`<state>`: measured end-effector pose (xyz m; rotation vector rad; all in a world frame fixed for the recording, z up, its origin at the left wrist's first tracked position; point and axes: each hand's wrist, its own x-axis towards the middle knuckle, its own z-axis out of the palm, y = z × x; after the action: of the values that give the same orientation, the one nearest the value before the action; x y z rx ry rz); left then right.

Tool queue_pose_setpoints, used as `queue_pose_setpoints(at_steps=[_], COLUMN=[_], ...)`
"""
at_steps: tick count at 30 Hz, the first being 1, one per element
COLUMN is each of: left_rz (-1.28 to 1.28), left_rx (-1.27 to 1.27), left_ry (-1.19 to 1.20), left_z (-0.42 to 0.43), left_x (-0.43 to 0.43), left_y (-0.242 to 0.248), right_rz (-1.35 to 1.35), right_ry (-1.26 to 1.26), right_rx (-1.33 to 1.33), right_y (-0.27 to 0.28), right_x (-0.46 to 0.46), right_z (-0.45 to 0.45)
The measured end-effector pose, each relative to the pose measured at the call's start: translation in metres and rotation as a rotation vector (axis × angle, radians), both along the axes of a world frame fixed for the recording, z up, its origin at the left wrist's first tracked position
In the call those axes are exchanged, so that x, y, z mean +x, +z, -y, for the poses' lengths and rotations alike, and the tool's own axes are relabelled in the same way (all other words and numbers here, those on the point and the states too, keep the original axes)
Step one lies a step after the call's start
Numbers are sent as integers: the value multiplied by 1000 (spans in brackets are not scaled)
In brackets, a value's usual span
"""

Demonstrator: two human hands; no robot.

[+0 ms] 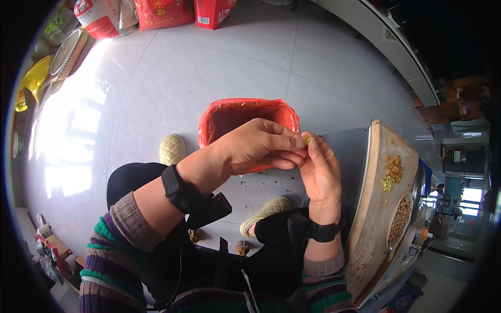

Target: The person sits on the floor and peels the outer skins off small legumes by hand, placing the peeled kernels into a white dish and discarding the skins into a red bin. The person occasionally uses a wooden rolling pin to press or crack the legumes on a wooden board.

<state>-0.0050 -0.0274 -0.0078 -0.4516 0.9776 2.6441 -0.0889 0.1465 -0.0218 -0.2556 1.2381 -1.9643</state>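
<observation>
A small yellowish piece, maybe a nut kernel (pixel 308 139), is pinched between the thumb and fingers of my right hand (pixel 321 168). My left hand (pixel 262 146) meets it there, its thumb and fingertips closed close to the piece; whether they also grip something is hidden. Both hands are above the near right part of a bin lined with a red plastic bag (pixel 211 113). At the right, a wooden board (pixel 362 203) bears a pile of amber-brown pieces (pixel 394 168), a small pile of pale green pieces (pixel 388 183) and a bowl of round brown nuts (pixel 400 223).
Dark crumbs (pixel 274 181) lie on the tiled floor by the bin, near my quilted shoes (pixel 172 149). Red and white bags (pixel 164 13) and a red box (pixel 213 13) stand at the far side. A grey surface (pixel 346 156) adjoins the board.
</observation>
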Motion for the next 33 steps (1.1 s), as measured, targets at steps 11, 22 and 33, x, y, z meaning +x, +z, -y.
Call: queue_pose_setpoints(at_steps=[11,22,33], left_rz=[-10,0,-93], left_rx=[-120,-328,-590], left_ry=[101,100,102], left_z=[-5,-10,-14], left_x=[3,4,3], left_y=[2,8,6], right_rz=[-421,-561,-659], right_ry=[-15,-25,-61], right_rx=[246,300,382], right_y=[20,20,17], right_x=[6,8,8], right_z=[5,5,5])
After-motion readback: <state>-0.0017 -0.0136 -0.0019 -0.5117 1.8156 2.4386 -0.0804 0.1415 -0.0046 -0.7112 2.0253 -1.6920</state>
